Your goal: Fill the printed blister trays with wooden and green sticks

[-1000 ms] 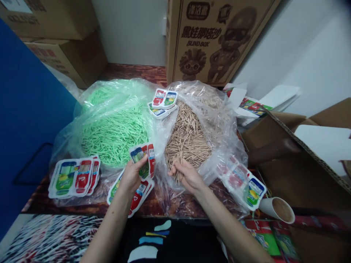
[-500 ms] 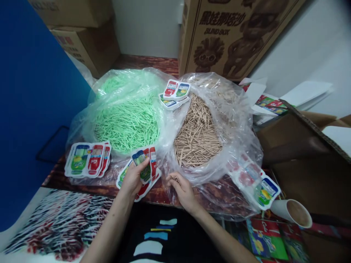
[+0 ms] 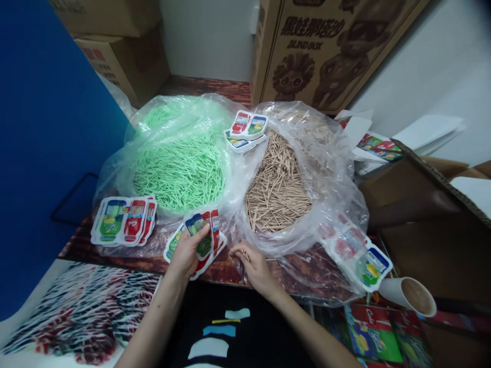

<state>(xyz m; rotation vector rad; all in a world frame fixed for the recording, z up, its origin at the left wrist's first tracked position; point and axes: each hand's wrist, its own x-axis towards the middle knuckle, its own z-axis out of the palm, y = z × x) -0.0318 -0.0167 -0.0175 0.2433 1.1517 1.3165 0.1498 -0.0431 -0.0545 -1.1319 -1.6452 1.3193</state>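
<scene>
My left hand (image 3: 187, 250) is closed on a printed card package (image 3: 205, 235), its thumb pressed over the front where green sticks show in a jar-shaped window. More such cards (image 3: 174, 243) lie beneath it. My right hand (image 3: 253, 263) is curled around a small bundle of brown sticks (image 3: 245, 254), whose ends show between thumb and fingers. Just behind it a clear plastic bag (image 3: 268, 248) lies open on loose brown sticks (image 3: 278, 199). To its left, another clear bag holds loose green sticks (image 3: 180, 174).
Stacked cards with filled windows (image 3: 123, 221) lie at the left, others (image 3: 247, 130) between the bags. Flat cards (image 3: 370, 268) and a paper cup (image 3: 408, 296) sit at right, beside an open carton (image 3: 433, 230). A large printed box (image 3: 299, 56) stands behind.
Both hands keep nearly the same place and the same hold. My right hand's fingers have shifted slightly around the brown sticks, and the view has moved a little.
</scene>
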